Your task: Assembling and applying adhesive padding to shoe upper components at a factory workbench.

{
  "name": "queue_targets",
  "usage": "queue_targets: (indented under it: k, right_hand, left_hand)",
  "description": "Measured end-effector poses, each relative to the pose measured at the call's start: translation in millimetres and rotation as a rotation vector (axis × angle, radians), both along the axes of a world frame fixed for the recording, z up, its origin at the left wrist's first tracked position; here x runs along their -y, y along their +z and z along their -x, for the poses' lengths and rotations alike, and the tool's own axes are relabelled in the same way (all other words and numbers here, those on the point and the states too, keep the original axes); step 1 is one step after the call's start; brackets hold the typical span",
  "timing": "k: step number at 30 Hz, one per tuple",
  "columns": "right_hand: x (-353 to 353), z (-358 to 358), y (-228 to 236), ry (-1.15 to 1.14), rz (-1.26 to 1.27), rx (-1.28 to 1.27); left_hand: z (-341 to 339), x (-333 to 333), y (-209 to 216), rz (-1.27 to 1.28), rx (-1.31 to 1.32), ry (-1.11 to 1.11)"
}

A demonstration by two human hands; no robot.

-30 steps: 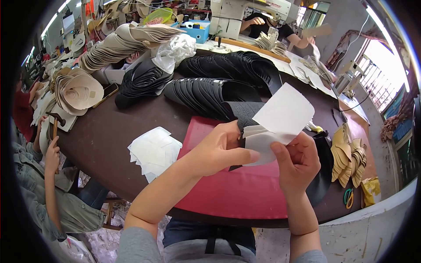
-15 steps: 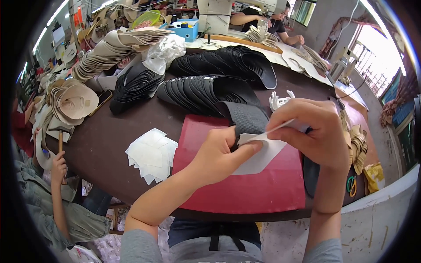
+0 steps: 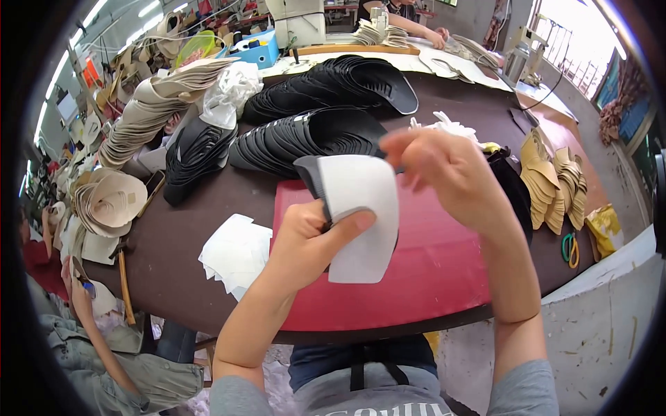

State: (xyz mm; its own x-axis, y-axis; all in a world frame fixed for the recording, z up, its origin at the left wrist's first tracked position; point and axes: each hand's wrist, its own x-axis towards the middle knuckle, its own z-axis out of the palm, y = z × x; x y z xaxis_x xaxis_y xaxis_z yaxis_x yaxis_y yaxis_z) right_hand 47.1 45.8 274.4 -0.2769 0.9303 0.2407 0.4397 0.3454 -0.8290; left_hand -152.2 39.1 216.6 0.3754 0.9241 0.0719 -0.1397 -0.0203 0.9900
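My left hand (image 3: pixel 305 239) is closed on a curved black shoe-upper piece (image 3: pixel 310 173), the thumb pressing on the smooth white patch (image 3: pixel 361 187) that covers most of its near face. Just beyond the patch's upper right edge is my right hand (image 3: pixel 447 177), its fingers curled and smeared by motion, so whether they pinch anything is unclear. Below both hands lies a red mat (image 3: pixel 437 277). Left of the mat rests a loose pile of white patches (image 3: pixel 239 253). Nested black pieces (image 3: pixel 298 142) lie behind the held one.
More black pieces (image 3: pixel 333 83) stand farther back. Beige stacks (image 3: pixel 149 104) fill the left side, near a hammer (image 3: pixel 125 288) and a co-worker's arm (image 3: pixel 97 333). At right are tan pieces (image 3: pixel 538 180) and scissors (image 3: pixel 570 249). Another person's hands (image 3: pixel 437 38) show at the far table.
The white patch now lies flat over the black piece, which is turned upright toward me. My right hand has moved off the patch's edge. The co-worker's hammer now lies on the table.
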Motion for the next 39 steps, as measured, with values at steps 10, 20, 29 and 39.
queue_targets:
  k: [10,20,29,39]
  right_hand:
    - [34.3,1.8,-60.0,-0.160,-0.015,-0.398]
    - [38.3,41.6,-61.7,-0.138,-0.387,-0.007]
    - [34.8,72.7,-42.9,-0.090,-0.474,0.204]
    - [35.3,100.3,-36.4,-0.110,-0.610,0.035]
  left_hand:
    - [-10.2,9.4,-9.4,-0.240,-0.208,0.242]
    - [17.4,12.0,-39.6,0.044,0.338,0.227]
    - [73.6,49.2,-40.5,-0.103,0.369,0.410]
    - [116.8,45.4,-21.1,-0.671,-0.664,0.501]
